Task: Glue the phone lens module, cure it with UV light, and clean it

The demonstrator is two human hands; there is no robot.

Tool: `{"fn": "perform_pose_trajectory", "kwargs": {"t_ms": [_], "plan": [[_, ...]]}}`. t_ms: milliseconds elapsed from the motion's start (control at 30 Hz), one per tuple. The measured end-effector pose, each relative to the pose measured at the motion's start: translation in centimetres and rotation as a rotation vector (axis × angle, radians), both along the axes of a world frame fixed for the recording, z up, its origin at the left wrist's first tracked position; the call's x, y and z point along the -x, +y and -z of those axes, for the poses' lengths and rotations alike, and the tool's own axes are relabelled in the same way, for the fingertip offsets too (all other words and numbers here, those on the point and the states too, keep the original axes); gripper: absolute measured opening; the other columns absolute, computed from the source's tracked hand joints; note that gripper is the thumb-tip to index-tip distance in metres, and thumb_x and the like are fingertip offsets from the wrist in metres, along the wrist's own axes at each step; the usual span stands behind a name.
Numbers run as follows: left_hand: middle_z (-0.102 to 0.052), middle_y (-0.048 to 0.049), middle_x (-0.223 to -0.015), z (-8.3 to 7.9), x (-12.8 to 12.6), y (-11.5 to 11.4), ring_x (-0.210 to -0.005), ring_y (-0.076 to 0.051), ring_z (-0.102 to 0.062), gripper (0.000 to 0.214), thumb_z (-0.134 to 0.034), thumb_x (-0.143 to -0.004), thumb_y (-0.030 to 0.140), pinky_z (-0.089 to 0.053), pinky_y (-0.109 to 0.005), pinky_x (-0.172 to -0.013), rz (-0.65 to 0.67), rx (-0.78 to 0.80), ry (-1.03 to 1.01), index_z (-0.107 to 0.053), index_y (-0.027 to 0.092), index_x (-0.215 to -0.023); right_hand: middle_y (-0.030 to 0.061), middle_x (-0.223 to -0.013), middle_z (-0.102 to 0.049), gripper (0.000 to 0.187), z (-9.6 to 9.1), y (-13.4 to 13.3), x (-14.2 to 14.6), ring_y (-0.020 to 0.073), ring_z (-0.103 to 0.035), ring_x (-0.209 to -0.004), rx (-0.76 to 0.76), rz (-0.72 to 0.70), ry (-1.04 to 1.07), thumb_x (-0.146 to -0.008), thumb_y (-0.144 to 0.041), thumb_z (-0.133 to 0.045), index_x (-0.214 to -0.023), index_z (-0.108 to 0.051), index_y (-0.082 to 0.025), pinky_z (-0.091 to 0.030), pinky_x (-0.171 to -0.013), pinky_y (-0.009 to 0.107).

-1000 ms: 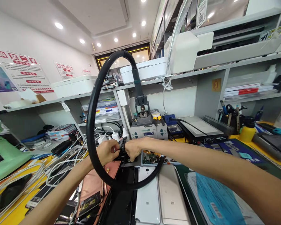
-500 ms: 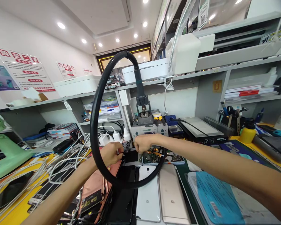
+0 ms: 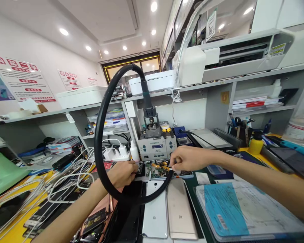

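Observation:
My left hand (image 3: 124, 173) is curled over the left end of the bench's back row, its fingertips beside a dark flat part (image 3: 141, 168). What those fingers hold, if anything, is hidden. Over the shallow tray (image 3: 187, 174) of loose circuit boards (image 3: 158, 168), my right hand (image 3: 183, 158) pinches thumb and forefinger together; I cannot make out anything in the pinch. Just below it passes a thick black hose (image 3: 98, 135), looping in front of both hands from the grey soldering station (image 3: 154, 147). A white phone (image 3: 155, 212) and a gold phone (image 3: 181, 212) lie face down nearer me.
Left of the phones lie a black phone (image 3: 129, 212) and a pinkish pouch (image 3: 103, 206). White cables (image 3: 73, 182) tangle at the left, near a green fan (image 3: 5, 172). A blue and white package (image 3: 225, 209) lies at the right, and a yellow bottle (image 3: 255, 144) stands behind.
My right hand has moved right, from in front of the soldering station to above the circuit board tray. My left hand has shifted slightly right and nearer. The whole view has turned a little.

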State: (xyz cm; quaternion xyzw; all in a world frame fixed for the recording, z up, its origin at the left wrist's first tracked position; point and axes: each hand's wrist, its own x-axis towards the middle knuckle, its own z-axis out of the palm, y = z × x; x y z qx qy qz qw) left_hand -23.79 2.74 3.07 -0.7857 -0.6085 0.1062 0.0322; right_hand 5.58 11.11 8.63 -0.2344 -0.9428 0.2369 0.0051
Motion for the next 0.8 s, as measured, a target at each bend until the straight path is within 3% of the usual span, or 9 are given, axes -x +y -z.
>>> {"fn": "perform_pose_trajectory", "kwargs": {"t_ms": [167, 333, 533, 800], "plan": [[-0.067, -0.0076, -0.117, -0.8, 0.1, -0.2, -0.100, -0.021, -0.066, 0.027, -0.060, -0.095, 0.035, -0.057, -0.042, -0.087, -0.013, -0.021, -0.051, -0.063, 0.017, -0.116, 0.0011, -0.066, -0.062, 0.024, 0.8, -1.3, -4.3, 0.0128, -0.051, -0.056, 0.044, 0.090, 0.072, -0.087, -0.033, -0.061, -0.093, -0.076, -0.015, -0.035, -0.052, 0.024], [-0.067, -0.0075, -0.116, -2.4, 2.3, -1.6, -0.101, -0.021, -0.066, 0.026, -0.060, -0.096, 0.035, -0.056, -0.043, -0.088, -0.160, -0.073, -0.045, -0.064, 0.017, -0.114, -0.0002, -0.064, -0.057, 0.032, 1.8, -2.6, -7.7, 0.0112, -0.044, -0.054, 0.133, 0.166, 0.146, -0.093, -0.043, -0.054, -0.091, -0.073, -0.017, -0.031, -0.050, 0.023], [-0.067, -0.0075, -0.116, -0.5, 2.5, -2.8, -0.102, -0.022, -0.066, 0.028, -0.062, -0.094, 0.036, -0.056, -0.044, -0.089, -0.239, -0.005, 0.038, -0.064, 0.016, -0.114, -0.0006, -0.066, -0.053, 0.038, 3.6, -3.0, -10.0, 0.0124, -0.039, -0.057, 0.146, 0.264, 0.260, -0.097, -0.047, -0.049, -0.085, -0.070, -0.019, -0.029, -0.053, 0.026], [-0.068, -0.0061, -0.108, 0.9, 2.3, -4.6, -0.094, -0.019, -0.067, 0.026, -0.061, -0.095, 0.036, -0.057, -0.041, -0.085, -0.281, -0.046, 0.060, -0.064, 0.015, -0.110, 0.0007, -0.070, -0.059, 0.035, 3.9, -3.3, -11.2, 0.0141, -0.046, -0.061, 0.124, 0.308, 0.343, -0.096, -0.046, -0.050, -0.084, -0.070, -0.019, -0.033, -0.056, 0.026]]}}
